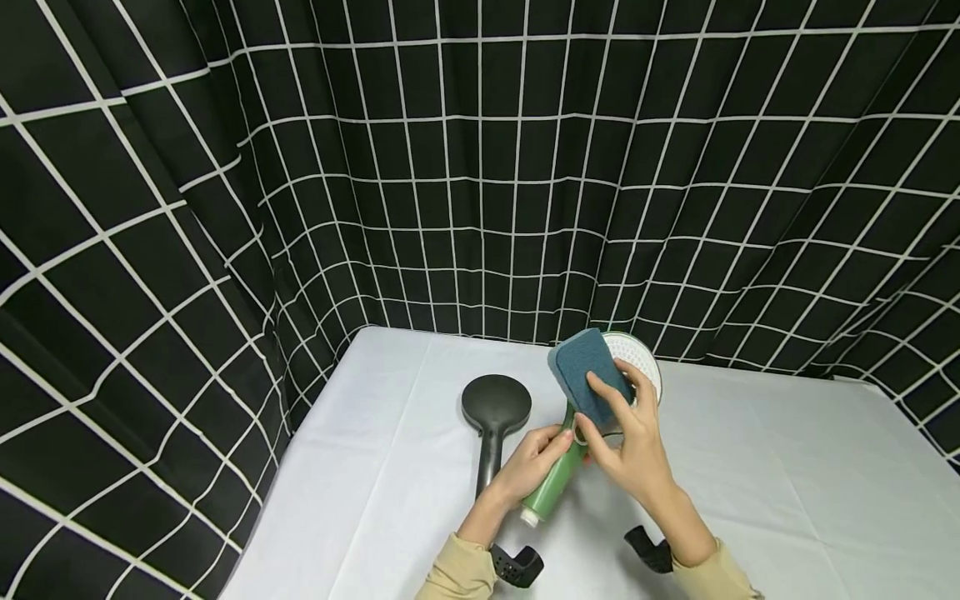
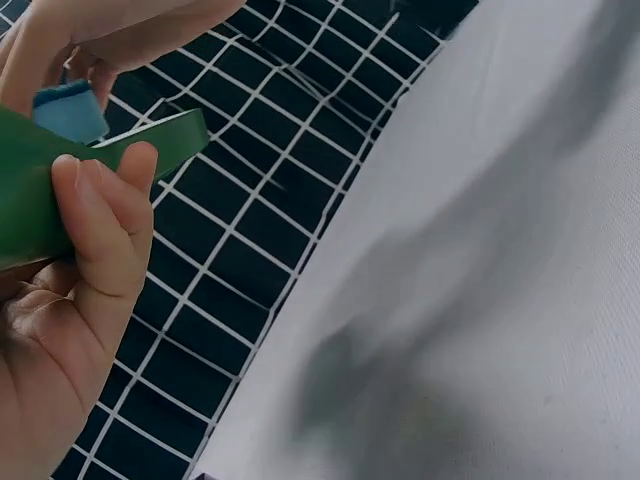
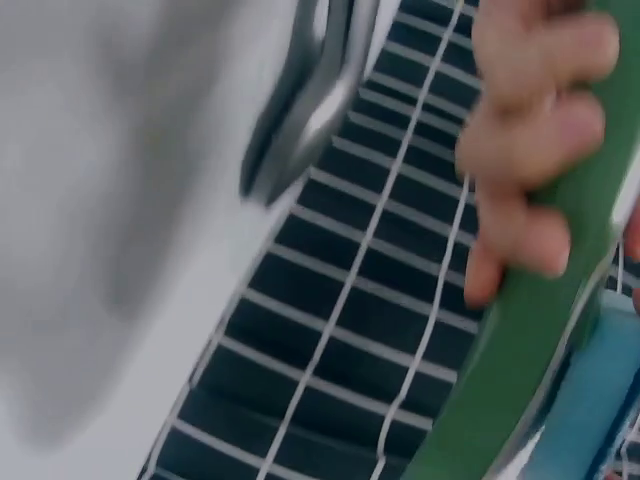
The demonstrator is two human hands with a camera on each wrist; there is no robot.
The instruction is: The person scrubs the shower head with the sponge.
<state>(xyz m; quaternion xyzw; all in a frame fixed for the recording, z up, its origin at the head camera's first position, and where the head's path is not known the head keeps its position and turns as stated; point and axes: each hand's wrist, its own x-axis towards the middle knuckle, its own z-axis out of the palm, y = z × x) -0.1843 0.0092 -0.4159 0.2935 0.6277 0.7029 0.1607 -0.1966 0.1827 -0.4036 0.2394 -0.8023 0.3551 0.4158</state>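
Note:
My left hand [image 1: 534, 460] grips the green handle of a shower head [image 1: 556, 483] near its neck, fingers wrapped round it in the left wrist view. The shower head is tilted, held above the table, with its round white spray face up toward the back right. In my right hand [image 1: 634, 437] is a blue sponge [image 1: 592, 375], pinched between fingers and thumb and lying over the neck and part of the spray face. The right wrist view shows the sponge [image 3: 580, 390] close along the white side of the green shower head [image 3: 545, 330].
A dark grey shower head [image 1: 496, 404] lies on the white-covered table [image 1: 390, 467] left of my hands. Behind and to the sides hangs a black curtain [image 1: 480, 167] with a white grid. A black strap mount [image 1: 517, 567] sits at my left wrist, another at the right.

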